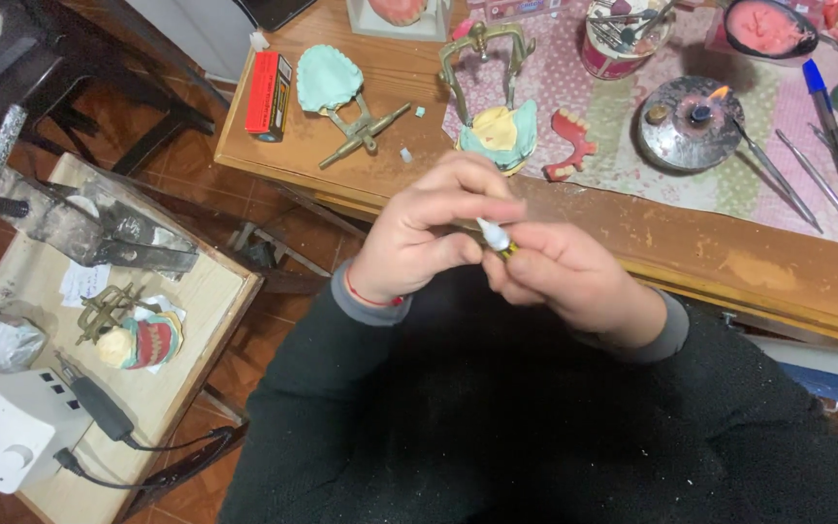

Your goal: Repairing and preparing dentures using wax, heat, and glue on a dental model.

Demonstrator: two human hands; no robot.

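Note:
My left hand (431, 233) and my right hand (564, 277) meet in front of my chest, just below the wooden bench edge. Between their fingertips they pinch a small whitish, tooth-shaped piece (493, 234) on a thin tool with a yellow-and-dark tip (508, 250). Both hands have fingers closed around it. Just beyond my hands on the bench stands a brass dental articulator (485, 58) carrying a yellow and teal plaster cast (499, 136). A pink denture piece with teeth (570, 144) lies beside it.
A lit spirit burner (698, 114) sits on a round metal dish (681, 146), with metal instruments (778, 175) beside it. A teal cast on a brass frame (332, 78), a red box (268, 93) and a tool cup (619, 39) occupy the bench. The side table holds another articulator (133, 330) and a white control unit (7, 427).

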